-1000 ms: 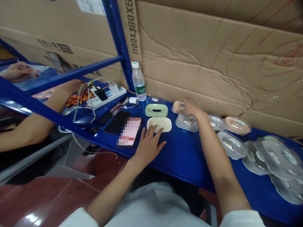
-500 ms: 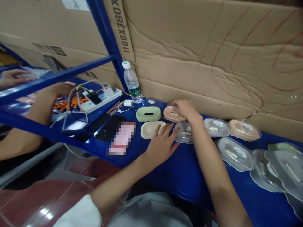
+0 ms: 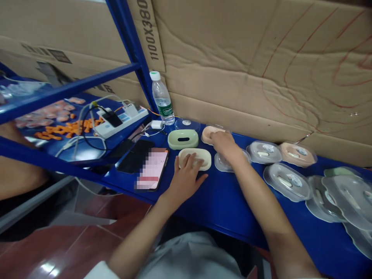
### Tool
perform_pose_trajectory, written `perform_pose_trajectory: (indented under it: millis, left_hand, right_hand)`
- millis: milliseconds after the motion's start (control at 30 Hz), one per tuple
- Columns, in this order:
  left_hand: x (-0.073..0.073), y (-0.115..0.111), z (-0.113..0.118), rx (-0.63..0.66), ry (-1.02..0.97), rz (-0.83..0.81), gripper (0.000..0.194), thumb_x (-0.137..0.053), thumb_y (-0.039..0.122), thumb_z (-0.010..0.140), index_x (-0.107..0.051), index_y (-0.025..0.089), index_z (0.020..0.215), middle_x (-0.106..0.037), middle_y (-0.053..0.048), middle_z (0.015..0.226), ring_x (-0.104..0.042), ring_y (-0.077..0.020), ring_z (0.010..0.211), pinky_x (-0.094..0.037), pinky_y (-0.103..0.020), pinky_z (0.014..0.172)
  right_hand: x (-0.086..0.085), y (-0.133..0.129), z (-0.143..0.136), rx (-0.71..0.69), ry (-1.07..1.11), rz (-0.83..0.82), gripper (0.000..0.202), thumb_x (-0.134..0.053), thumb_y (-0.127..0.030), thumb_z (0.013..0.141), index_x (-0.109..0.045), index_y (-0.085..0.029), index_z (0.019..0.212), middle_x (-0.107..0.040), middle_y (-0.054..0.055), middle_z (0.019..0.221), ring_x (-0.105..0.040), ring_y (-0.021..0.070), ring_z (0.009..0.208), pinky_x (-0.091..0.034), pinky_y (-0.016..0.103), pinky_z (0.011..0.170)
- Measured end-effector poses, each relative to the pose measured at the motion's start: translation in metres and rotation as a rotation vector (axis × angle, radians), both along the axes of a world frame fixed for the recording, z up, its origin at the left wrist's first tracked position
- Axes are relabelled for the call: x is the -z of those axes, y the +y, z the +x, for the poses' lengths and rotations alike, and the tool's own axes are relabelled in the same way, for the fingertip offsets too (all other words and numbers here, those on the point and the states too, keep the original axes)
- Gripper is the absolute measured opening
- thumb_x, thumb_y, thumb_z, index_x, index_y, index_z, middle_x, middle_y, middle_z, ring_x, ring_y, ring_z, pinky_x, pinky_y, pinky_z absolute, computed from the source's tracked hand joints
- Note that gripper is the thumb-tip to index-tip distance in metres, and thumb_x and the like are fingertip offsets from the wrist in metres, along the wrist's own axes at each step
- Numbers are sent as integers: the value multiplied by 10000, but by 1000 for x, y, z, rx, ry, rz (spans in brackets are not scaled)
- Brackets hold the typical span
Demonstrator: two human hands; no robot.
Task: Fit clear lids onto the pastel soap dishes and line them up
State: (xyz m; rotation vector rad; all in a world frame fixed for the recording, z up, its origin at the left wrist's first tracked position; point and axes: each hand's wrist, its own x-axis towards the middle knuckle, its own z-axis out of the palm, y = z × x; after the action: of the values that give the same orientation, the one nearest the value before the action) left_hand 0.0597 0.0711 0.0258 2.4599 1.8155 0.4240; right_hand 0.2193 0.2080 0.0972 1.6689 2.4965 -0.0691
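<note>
My left hand (image 3: 186, 179) rests with its fingers spread over the near side of a cream soap dish (image 3: 205, 155), a shallow oval tray. Bent down into a peach soap dish (image 3: 207, 133), my right hand (image 3: 223, 143) has its fingers closed on the dish's near right part; the fingertips are partly hidden. A green soap dish (image 3: 175, 142) with a dark oval slot stands just behind the cream one. Under my right wrist lies a grey soap dish (image 3: 221, 164) in clear plastic, partly covered by the arm. A clear lid (image 3: 180, 124) lies behind the green dish.
Several packed soap dishes (image 3: 287, 182) fill the right side of the blue shelf (image 3: 215, 209). On the left are a lit phone (image 3: 154, 166), a water bottle (image 3: 162, 100) and a power strip (image 3: 123, 123) with cables. Beyond the blue frame lie orange pieces (image 3: 69, 130) beside another person's arm.
My left hand moved left and now lies on the cream dish, which shows shifted slightly right. My right hand came down from the peach dish's far edge into it. The other person's hands left view.
</note>
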Motion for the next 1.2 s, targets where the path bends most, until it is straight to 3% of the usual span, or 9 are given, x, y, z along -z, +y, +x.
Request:
perform_pose_trajectory:
  millis: [200, 400, 533, 667, 833, 900, 1000, 1067, 1200]
  left_hand:
    - [3, 3, 1, 138, -12, 74, 499, -597, 370, 1050, -542, 208, 1519, -399, -226, 1691, -320, -435, 1603, -192, -797, 1237]
    - [-17, 0, 49, 434, 70, 131, 623, -605, 363, 1044, -416, 159, 1601, -479, -189, 1644, -419, -340, 1555, -265, -549, 1303]
    - [-20, 4, 71, 418, 88, 154, 629, -648, 376, 1021, -433, 208, 1587, -584, -175, 1509, -569, -345, 1382, -312, -577, 1258]
    - [-20, 8, 80, 372, 51, 198, 554, -726, 449, 971, -566, 188, 1432, -520, -209, 1555, -505, -381, 1451, -333, -578, 1250]
    - [-27, -1, 72, 233, -46, 97, 482, -802, 451, 908, -604, 178, 1253, -605, -180, 1443, -655, -360, 1262, -554, -501, 1040]
    - [-27, -5, 64, 205, -76, 62, 464, -820, 435, 895, -600, 193, 1224, -612, -157, 1422, -698, -341, 1175, -589, -480, 976]
    - [-22, -7, 48, 229, -171, 43, 432, -820, 382, 896, -588, 220, 1222, -580, -140, 1463, -692, -337, 1218, -598, -484, 999]
    - [-18, -8, 36, 262, -277, 25, 417, -780, 321, 922, -570, 241, 1272, -542, -131, 1522, -662, -329, 1300, -603, -476, 1027]
    - [-13, -9, 18, 296, -471, -26, 466, -690, 241, 971, -517, 273, 1403, -487, -117, 1606, -570, -293, 1446, -551, -468, 1149]
  right_hand:
    - [-11, 1, 16, -68, 43, 32, 496, -403, -206, 1070, -516, -227, 1553, -692, 180, 1431, -612, 343, 1353, -360, 523, 1117]
    - [-26, -3, 25, -34, 68, 75, 387, -445, -345, 1094, -674, -197, 1368, -755, 176, 1307, -695, 323, 1226, -453, 422, 1027]
    - [-29, -5, 28, -22, 81, 99, 370, -472, -329, 1083, -696, -223, 1359, -779, 154, 1248, -726, 308, 1163, -477, 382, 956]
    - [-25, -5, 27, -29, 91, 155, 387, -452, -248, 1066, -691, -206, 1369, -764, 167, 1276, -696, 312, 1196, -436, 425, 1018]
    - [-28, -5, 30, -45, 112, 240, 416, -434, -182, 1046, -659, -153, 1396, -690, 208, 1406, -572, 357, 1348, -336, 503, 1107]
    - [-33, -10, 40, -64, 162, 261, 402, -430, -221, 1067, -660, -175, 1393, -691, 176, 1417, -571, 343, 1348, -340, 481, 1114]
    - [-36, -32, 61, -128, 313, 256, 401, -386, -326, 1112, -690, -205, 1342, -706, 130, 1408, -593, 320, 1329, -378, 458, 1115]
    - [-26, -53, 77, -209, 410, 195, 405, -402, -405, 1121, -691, -236, 1349, -695, 96, 1439, -598, 301, 1348, -398, 455, 1140]
    - [12, -93, 100, -341, 528, 26, 515, -588, -542, 1048, -588, -308, 1507, -595, 72, 1575, -517, 288, 1486, -380, 485, 1236]
